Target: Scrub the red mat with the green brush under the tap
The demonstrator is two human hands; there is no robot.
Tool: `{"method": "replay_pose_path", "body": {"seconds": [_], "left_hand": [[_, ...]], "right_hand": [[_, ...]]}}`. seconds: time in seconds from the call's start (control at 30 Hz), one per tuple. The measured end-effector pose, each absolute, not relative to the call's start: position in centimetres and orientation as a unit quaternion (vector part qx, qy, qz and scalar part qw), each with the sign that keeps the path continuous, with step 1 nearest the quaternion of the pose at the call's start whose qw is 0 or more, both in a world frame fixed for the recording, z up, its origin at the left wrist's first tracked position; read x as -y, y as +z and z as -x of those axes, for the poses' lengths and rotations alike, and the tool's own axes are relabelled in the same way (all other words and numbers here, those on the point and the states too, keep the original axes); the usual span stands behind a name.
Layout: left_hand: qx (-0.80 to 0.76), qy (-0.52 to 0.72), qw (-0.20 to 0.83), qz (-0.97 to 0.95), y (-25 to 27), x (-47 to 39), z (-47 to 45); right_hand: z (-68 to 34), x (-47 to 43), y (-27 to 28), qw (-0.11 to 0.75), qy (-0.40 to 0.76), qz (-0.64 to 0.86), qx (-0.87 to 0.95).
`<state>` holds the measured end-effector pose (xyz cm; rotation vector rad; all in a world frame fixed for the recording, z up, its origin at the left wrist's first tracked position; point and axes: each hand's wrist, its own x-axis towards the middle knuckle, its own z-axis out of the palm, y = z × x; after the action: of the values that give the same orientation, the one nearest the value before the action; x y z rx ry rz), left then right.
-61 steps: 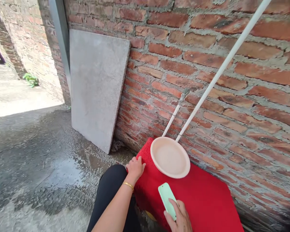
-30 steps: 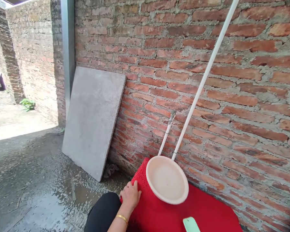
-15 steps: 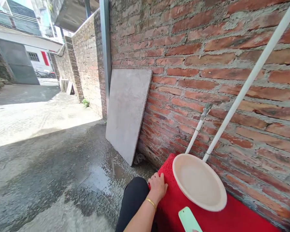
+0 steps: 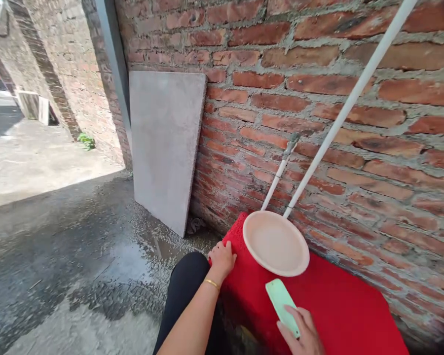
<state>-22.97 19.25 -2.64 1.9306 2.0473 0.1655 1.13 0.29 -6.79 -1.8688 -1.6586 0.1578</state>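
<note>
A red mat lies draped against the foot of a brick wall. My left hand, with a gold bangle at the wrist, grips the mat's near left edge. A pale pink round plate rests on the mat, leaning toward the wall. My right hand holds a mint-green flat scrubber pressed on the mat just below the plate.
Two white pipes run slanted up the brick wall; the shorter one ends in a tap. A grey slab leans on the wall to the left. The concrete floor is wet. My black-clad knee is below.
The view swung up and left toward the street, then back down. My right hand with the green scrubber has come back into sight. My left hand has stayed on the mat's edge.
</note>
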Motion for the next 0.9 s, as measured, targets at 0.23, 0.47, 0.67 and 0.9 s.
{"method": "replay_pose_path", "body": {"seconds": [0.23,0.47,0.67,0.9], "left_hand": [[-0.707,0.037,0.152,-0.69,-3.3,-19.7,23.2],[-0.707,0.027,0.151,-0.691,-3.2,-19.7,23.0],[-0.708,0.013,0.141,-0.692,-3.5,-19.7,23.1],[-0.701,0.01,0.127,-0.702,-4.2,-19.9,23.2]], "right_hand": [[0.7,-0.4,-7.7,0.26,0.102,0.717,0.639],[-9.9,4.5,-7.5,0.319,-0.005,0.829,0.459],[-4.1,3.1,-8.1,0.322,0.048,0.768,0.552],[-3.8,2.7,-9.7,0.29,0.04,0.769,0.569]]}}
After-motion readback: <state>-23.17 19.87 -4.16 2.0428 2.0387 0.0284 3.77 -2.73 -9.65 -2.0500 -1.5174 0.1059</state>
